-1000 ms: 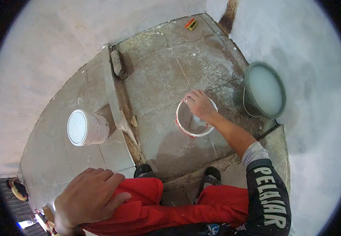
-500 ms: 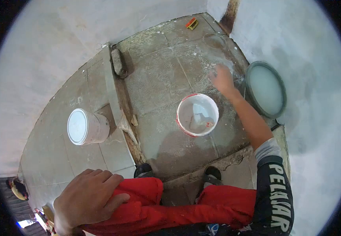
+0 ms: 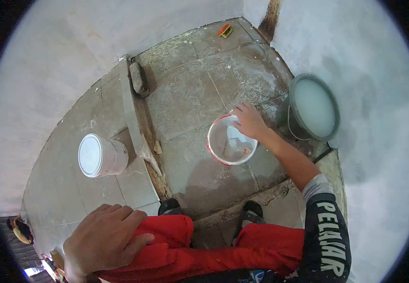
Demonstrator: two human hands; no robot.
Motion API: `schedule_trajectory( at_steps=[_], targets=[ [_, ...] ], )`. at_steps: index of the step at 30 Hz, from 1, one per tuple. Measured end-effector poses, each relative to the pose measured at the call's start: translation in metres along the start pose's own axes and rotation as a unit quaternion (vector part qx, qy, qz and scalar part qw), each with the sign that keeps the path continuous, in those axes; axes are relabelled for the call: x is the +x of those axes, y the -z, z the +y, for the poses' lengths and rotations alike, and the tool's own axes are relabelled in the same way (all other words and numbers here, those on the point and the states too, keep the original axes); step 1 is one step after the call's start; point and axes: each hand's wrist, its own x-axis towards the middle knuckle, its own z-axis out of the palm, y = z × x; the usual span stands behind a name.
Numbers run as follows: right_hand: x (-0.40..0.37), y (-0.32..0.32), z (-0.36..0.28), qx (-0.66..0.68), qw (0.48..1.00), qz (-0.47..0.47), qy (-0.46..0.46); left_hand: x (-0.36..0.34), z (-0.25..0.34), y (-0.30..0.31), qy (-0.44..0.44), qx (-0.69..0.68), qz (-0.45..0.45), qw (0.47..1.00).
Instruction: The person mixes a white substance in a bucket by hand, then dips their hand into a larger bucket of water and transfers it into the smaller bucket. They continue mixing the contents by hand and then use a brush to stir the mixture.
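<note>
The white bucket [image 3: 209,145] stood on the floor [image 3: 199,184] between the lidded pail [image 3: 102,155] and the green bucket [image 3: 314,107]. The right hand [image 3: 250,121] was at its rim, fingers loosely curled; whether they pinched anything could not be told. The left hand [image 3: 107,236] rested on the red trousers [image 3: 166,250], fingers together. Bare tiles separated bucket and stone [image 3: 139,79].

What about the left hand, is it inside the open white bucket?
No, the left hand rests on the red trousers, apart from the open white bucket.
</note>
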Motion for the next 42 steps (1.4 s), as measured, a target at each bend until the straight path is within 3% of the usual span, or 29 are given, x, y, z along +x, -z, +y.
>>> schedule_trajectory(
  at_steps=[8, 14, 22, 29, 32, 42],
  targets=[
    [0.021, -0.015, -0.003, -0.107, 0.992, -0.058, 0.021, 0.000, -0.001, -0.001, 0.001, -0.005, -0.010, 1.000],
    [0.020, -0.022, -0.002, -0.134, 0.990, -0.016, 0.050, 0.001, -0.006, 0.001, 0.002, -0.015, -0.014, 1.000],
    [0.002, 0.000, -0.026, -0.167, 0.985, 0.036, 0.017, 0.002, -0.008, 0.001, -0.009, -0.016, -0.013, 1.000],
    [-0.012, -0.003, -0.006, -0.128, 0.987, -0.003, 0.102, 0.003, -0.011, -0.002, -0.015, -0.019, -0.007, 1.000],
    [-0.009, -0.003, -0.008, -0.139, 0.984, 0.008, 0.112, 0.003, -0.014, -0.003, -0.049, -0.033, 0.005, 0.998],
    [-0.008, -0.012, -0.010, -0.128, 0.987, 0.031, 0.097, 0.003, -0.015, -0.002, -0.042, -0.019, -0.001, 0.999]
  ],
)
